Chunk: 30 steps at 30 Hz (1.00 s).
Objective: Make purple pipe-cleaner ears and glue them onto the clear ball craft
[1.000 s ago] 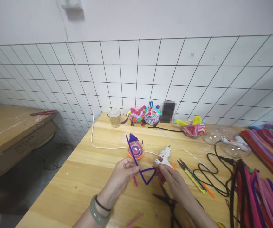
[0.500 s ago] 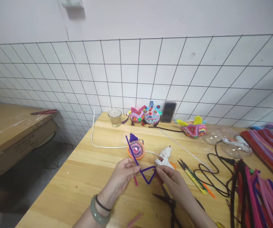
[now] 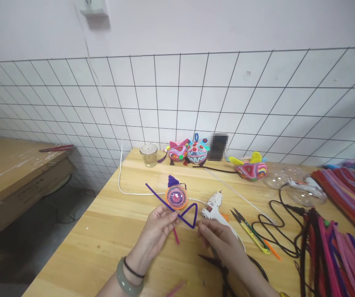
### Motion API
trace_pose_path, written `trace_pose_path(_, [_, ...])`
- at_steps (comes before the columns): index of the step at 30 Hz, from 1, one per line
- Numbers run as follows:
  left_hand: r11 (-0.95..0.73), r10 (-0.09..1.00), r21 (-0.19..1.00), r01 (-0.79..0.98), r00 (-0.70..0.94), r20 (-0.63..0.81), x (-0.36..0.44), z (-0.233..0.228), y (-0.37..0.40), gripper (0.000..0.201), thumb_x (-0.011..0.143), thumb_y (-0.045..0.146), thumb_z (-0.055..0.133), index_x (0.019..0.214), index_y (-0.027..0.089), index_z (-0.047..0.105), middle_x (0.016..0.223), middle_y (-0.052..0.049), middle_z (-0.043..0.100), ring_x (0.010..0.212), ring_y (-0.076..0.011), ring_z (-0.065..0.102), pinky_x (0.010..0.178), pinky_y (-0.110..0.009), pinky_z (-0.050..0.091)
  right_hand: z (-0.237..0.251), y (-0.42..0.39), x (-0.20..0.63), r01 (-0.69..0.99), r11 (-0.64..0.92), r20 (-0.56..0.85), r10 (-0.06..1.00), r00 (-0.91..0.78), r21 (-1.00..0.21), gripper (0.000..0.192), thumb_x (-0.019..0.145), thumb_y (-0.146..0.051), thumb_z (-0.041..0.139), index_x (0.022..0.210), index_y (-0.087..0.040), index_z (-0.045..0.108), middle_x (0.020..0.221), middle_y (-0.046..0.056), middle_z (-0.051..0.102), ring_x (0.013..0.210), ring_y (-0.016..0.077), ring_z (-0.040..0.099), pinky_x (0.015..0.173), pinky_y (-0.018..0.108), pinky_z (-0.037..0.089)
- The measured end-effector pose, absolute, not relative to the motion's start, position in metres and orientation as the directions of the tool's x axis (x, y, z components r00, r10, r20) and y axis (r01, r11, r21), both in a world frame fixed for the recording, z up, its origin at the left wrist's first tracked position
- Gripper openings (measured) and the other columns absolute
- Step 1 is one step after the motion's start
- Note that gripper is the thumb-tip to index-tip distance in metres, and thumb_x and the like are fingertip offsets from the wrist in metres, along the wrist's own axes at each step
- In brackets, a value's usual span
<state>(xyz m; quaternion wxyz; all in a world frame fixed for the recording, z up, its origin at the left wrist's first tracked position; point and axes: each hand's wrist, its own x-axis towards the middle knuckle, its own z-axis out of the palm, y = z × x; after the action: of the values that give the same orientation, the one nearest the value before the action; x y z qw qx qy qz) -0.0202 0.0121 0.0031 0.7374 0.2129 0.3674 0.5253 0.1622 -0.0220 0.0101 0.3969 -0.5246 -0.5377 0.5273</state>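
Observation:
My left hand [image 3: 161, 225] pinches a dark purple pipe cleaner [image 3: 189, 223] between thumb and fingers. The pipe cleaner is bent into a triangular loop at its right end, while a long straight tail points up and left. Close by the loop's lower corner is my right hand [image 3: 210, 235], fingers drawn together; whether they touch it I cannot tell. Behind my left hand lies a round orange-rimmed piece [image 3: 176, 196] with a purple and pink spiral, topped by a purple coiled cone [image 3: 173, 181]. A short pink strip [image 3: 176, 236] shows beneath my left fingers.
A white glue gun [image 3: 214, 206] lies behind my right hand, black scissors [image 3: 223, 268] under it. Yellow-green snips [image 3: 251, 231], black cable [image 3: 280, 227] and pipe cleaner bundles [image 3: 335, 260] lie right. Along the wall stand a glass [image 3: 149, 155] and several colourful ornaments [image 3: 197, 152].
The pipe cleaner has turned counterclockwise in my left hand, its tail swinging left and its loop tipping upward. My right fingers have come off the corner they held and moved slightly lower.

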Motion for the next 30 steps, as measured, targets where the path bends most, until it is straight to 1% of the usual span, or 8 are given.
trace_pose_path(3, [0.352, 0.934, 0.693, -0.629, 0.19, -0.302, -0.018, 0.005, 0.011, 0.029, 0.056, 0.012, 0.084, 0.081, 0.012, 0.069, 0.077, -0.004, 0.073, 0.069, -0.0118, 0.066, 0.069, -0.022, 0.053, 0.01, -0.025, 0.157, 0.105, -0.119, -0.135, 0.978, -0.16, -0.987, 0.042, 0.076, -0.058, 0.06, 0.067, -0.016, 0.06, 0.056, -0.003, 0.05, 0.049, 0.0115, 0.048, 0.049, 0.024, 0.038])
trace_pose_path(6, [0.353, 0.935, 0.684, -0.638, 0.215, -0.282, -0.016, 0.005, 0.009, 0.03, 0.058, 0.012, 0.083, 0.084, 0.013, 0.07, 0.081, -0.005, 0.074, 0.073, -0.0127, 0.067, 0.071, -0.023, 0.054, 0.009, -0.026, 0.154, 0.063, -0.14, -0.149, 0.973, -0.177, -0.988, 0.042, 0.075, -0.057, 0.062, 0.064, -0.017, 0.059, 0.052, -0.003, 0.05, 0.046, 0.0105, 0.046, 0.047, 0.023, 0.037])
trace_pose_path(10, [0.365, 0.931, 0.685, -0.631, 0.235, -0.279, -0.013, 0.005, 0.007, 0.027, 0.054, 0.012, 0.085, 0.076, 0.013, 0.069, 0.073, -0.003, 0.074, 0.068, -0.0123, 0.067, 0.069, -0.023, 0.054, 0.006, -0.024, 0.153, 0.004, -0.162, -0.16, 0.971, -0.176, -0.987, 0.045, 0.073, -0.06, 0.062, 0.061, -0.017, 0.056, 0.048, -0.004, 0.05, 0.043, 0.01, 0.045, 0.046, 0.023, 0.037])
trace_pose_path(14, [0.373, 0.928, 0.698, -0.611, 0.247, -0.279, -0.01, 0.007, 0.005, 0.026, 0.05, 0.013, 0.086, 0.065, 0.014, 0.066, 0.063, -0.001, 0.072, 0.06, -0.01, 0.065, 0.065, -0.02, 0.052, 0.002, -0.021, 0.154, -0.049, -0.168, -0.161, 0.978, -0.135, -0.985, 0.045, 0.072, -0.061, 0.063, 0.062, -0.018, 0.055, 0.051, -0.004, 0.05, 0.043, 0.0087, 0.044, 0.045, 0.022, 0.037])
trace_pose_path(18, [0.372, 0.928, 0.723, -0.583, 0.244, -0.281, -0.008, 0.009, 0.003, 0.027, 0.049, 0.014, 0.087, 0.064, 0.014, 0.064, 0.059, 0.0, 0.07, 0.057, -0.0085, 0.063, 0.061, -0.018, 0.05, 0.001, -0.021, 0.156, -0.08, -0.168, -0.159, 0.981, -0.112, -0.983, 0.045, 0.07, -0.06, 0.065, 0.06, -0.018, 0.055, 0.051, -0.004, 0.05, 0.043, 0.0082, 0.043, 0.045, 0.021, 0.036])
trace_pose_path(24, [0.367, 0.929, 0.757, -0.54, 0.244, -0.277, -0.008, 0.013, 0.002, 0.029, 0.047, 0.017, 0.088, 0.062, 0.015, 0.063, 0.055, 0.001, 0.068, 0.055, -0.0089, 0.061, 0.058, -0.018, 0.047, 0.0, -0.022, 0.157, -0.109, -0.168, -0.157, 0.982, -0.108, -0.98, 0.041, 0.074, -0.055, 0.065, 0.061, -0.018, 0.057, 0.05, -0.004, 0.051, 0.044, 0.0088, 0.045, 0.046, 0.021, 0.036])
trace_pose_path(30, [0.343, 0.936, 0.804, -0.485, 0.248, -0.25, -0.008, 0.011, 0.001, 0.029, 0.048, 0.019, 0.087, 0.06, 0.015, 0.062, 0.055, 0.001, 0.067, 0.055, -0.0089, 0.059, 0.056, -0.018, 0.044, -0.004, -0.021, 0.156, -0.143, -0.167, -0.15, 0.982, -0.119, -0.976, 0.04, 0.073, -0.055, 0.067, 0.063, -0.017, 0.058, 0.052, -0.004, 0.051, 0.044, 0.0079, 0.043, 0.046, 0.021, 0.035])
